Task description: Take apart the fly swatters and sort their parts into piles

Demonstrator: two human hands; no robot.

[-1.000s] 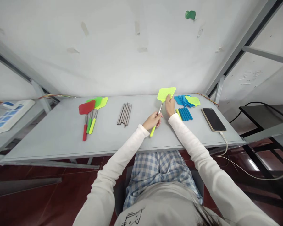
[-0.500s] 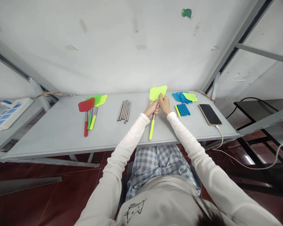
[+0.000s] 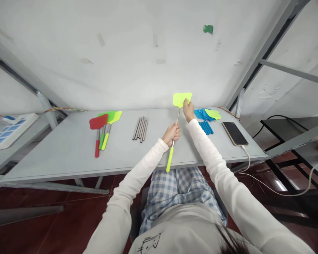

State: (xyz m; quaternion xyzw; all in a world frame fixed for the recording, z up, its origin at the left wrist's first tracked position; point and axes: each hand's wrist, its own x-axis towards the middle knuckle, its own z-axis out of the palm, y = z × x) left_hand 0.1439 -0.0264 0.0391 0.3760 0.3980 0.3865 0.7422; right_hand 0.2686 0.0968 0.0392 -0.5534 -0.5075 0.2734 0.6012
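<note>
A neon-yellow fly swatter point(image 3: 178, 99) is held over the table, its head up by the wall and its yellow handle point(image 3: 170, 160) pointing down over the front edge. My left hand point(image 3: 171, 134) is wrapped round the thin metal rod, just above the handle. My right hand point(image 3: 188, 110) pinches the right side of the swatter head, thumb on its face. A stretch of bare rod shows between the two hands. Right of my right hand lie blue swatter heads point(image 3: 200, 114) with a yellow swatter head point(image 3: 213, 114) on top, and several blue handle sleeves point(image 3: 206, 127).
Left on the grey table point(image 3: 69, 144) lie a red swatter point(image 3: 98, 122), a green swatter point(image 3: 102, 137) and another yellow swatter point(image 3: 105, 141). Several metal rods point(image 3: 140, 129) sit mid-table. A phone point(image 3: 235, 133) with a white cable point(image 3: 250, 165) lies at the right end.
My hands have moved apart along the swatter: my left hand is lower, my right slightly higher and further right. More rod shows between them, and the handle reaches past the table edge.
</note>
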